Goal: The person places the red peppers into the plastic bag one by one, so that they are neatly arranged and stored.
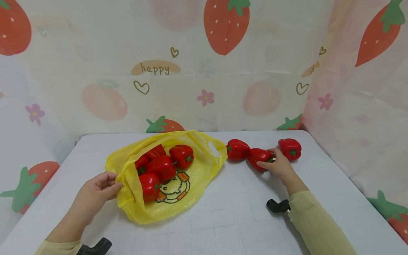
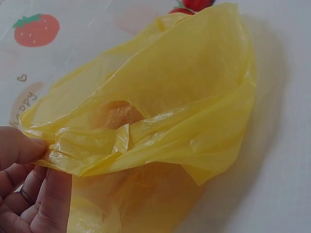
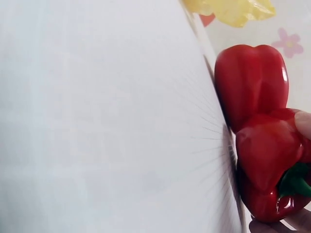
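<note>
A yellow plastic bag (image 1: 197, 191) lies on its side, its opening facing right, with several red bell peppers (image 1: 162, 168) inside. My left hand (image 1: 94, 198) pinches the bag's left edge between thumb and fingers; the left wrist view shows the crumpled plastic (image 2: 194, 126) in that pinch. My right hand (image 1: 282, 167) grips a red bell pepper (image 1: 257, 158) on the table, thumb on one side and fingers on the other. In the right wrist view this pepper (image 3: 267, 150) shows its green stem and touches another pepper (image 3: 252, 80).
One bell pepper (image 1: 237, 150) lies between the bag's handle and the held pepper. Another pepper (image 1: 289, 148) sits behind my right hand near the table's back right. Fabric printed with strawberries (image 1: 227, 28) hangs behind the white table (image 1: 236, 219).
</note>
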A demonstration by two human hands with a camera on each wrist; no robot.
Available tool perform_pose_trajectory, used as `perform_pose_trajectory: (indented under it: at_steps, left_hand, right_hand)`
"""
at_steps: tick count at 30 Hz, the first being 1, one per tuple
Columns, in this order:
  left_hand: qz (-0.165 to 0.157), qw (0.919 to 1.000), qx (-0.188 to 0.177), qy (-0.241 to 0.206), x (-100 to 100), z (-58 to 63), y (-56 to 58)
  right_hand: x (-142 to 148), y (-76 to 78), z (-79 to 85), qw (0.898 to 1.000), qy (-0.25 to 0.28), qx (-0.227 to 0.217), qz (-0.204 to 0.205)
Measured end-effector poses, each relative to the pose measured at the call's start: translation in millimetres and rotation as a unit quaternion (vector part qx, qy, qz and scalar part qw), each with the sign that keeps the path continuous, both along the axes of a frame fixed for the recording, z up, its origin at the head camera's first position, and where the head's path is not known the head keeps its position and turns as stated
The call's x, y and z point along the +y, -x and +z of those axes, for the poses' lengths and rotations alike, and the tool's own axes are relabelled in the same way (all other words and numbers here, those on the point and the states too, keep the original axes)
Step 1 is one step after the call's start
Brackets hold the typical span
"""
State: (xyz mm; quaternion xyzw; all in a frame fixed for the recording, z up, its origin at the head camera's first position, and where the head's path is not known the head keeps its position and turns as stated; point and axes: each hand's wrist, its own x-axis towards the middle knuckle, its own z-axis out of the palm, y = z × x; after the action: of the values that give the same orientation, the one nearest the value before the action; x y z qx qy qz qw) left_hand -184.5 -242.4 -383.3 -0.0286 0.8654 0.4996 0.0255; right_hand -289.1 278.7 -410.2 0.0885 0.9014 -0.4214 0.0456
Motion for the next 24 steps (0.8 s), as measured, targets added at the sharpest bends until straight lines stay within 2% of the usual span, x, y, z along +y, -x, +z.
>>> perform_pose_trajectory:
  at_steps: [12, 24]
  left_hand:
    - [0.003, 1.0000, -0.004, 0.001, 1, -0.9, 1.6]
    - [0.002, 1.0000, -0.001, 0.000, -1, -2.8, 1.8]
  right_hand:
    - [2, -3.5, 1.7, 1.000, 0.003, -0.002, 0.001]
    - [-2, -8.9, 19.9, 0.999, 0.019, 0.041, 0.028]
